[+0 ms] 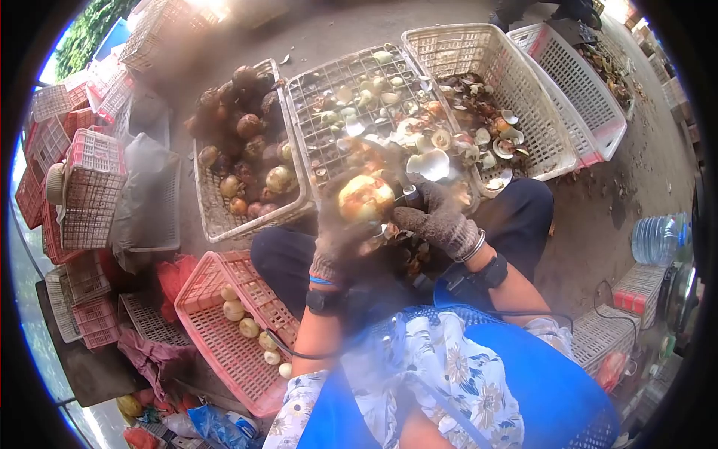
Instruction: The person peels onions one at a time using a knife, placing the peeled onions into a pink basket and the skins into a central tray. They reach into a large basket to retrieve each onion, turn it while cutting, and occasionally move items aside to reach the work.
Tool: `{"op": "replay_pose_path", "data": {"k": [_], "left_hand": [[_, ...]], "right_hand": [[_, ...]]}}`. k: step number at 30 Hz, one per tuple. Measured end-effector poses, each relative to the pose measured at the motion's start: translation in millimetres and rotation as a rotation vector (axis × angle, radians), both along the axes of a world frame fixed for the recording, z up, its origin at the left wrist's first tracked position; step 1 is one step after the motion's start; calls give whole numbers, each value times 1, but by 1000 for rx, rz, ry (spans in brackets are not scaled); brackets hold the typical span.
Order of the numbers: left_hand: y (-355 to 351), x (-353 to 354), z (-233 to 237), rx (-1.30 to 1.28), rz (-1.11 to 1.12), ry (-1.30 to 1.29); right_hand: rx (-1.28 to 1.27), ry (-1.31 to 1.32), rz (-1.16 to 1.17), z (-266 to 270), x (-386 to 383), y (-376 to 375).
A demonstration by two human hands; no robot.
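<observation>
My left hand point(336, 243), in a brown knit glove, is wrapped around a round, partly peeled bulb point(366, 198) that looks like an onion, yellowish white with brown patches. Haze blurs its fingers. Close beside the bulb, my right hand point(441, 221), also gloved, grips a short hand tool point(408, 197) with a metallic neck; its blade cannot be made out. Under both hands lies an upturned, grid-bottomed crate point(307, 112) strewn with pale peel pieces point(428, 165). Unpeeled brown bulbs point(280, 179) fill the crate at left. Several peeled white bulbs point(249, 327) lie in a pink crate point(202, 299).
A deep crate point(553, 112) at right holds peel scraps, with another white crate point(609, 123) beyond it. Stacked crates point(93, 194) stand far left. A water jug point(658, 239) sits far right. Another person's legs point(542, 9) show at the top.
</observation>
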State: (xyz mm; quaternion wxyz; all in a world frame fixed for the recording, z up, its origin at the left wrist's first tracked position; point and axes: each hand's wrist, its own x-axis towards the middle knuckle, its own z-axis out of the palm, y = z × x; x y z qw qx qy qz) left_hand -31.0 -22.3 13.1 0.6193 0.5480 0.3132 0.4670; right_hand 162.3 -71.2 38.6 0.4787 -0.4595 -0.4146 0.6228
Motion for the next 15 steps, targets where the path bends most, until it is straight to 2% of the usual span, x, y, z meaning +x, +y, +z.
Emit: {"op": "replay_pose_path", "data": {"k": [2, 4, 5, 6, 8, 9, 11, 13, 15], "left_hand": [[-7, -2, 7, -53, 26, -33], [-10, -2, 15, 325, 182, 507], [-6, -10, 17, 870, 228, 926], [-8, -14, 12, 869, 227, 925], [-13, -21, -3, 908, 175, 1101], [-11, -18, -3, 938, 257, 1065], [-12, -16, 1, 931, 258, 1078], [-14, -15, -2, 923, 254, 1094], [-15, -12, -14, 1170, 245, 1303]], "right_hand": [[-26, -49, 22, 15, 0, -1], [300, -490, 29, 28, 1, -2], [482, -583, -6, 37, -2, -1], [482, -583, -7, 35, -2, -1], [825, -1071, -23, 24, 1, 1], [824, -1074, -24, 19, 3, 0], [792, -1290, -9, 12, 9, -3], [844, -1299, 6, 14, 18, -4], [894, -1309, 23, 13, 25, -7]]}}
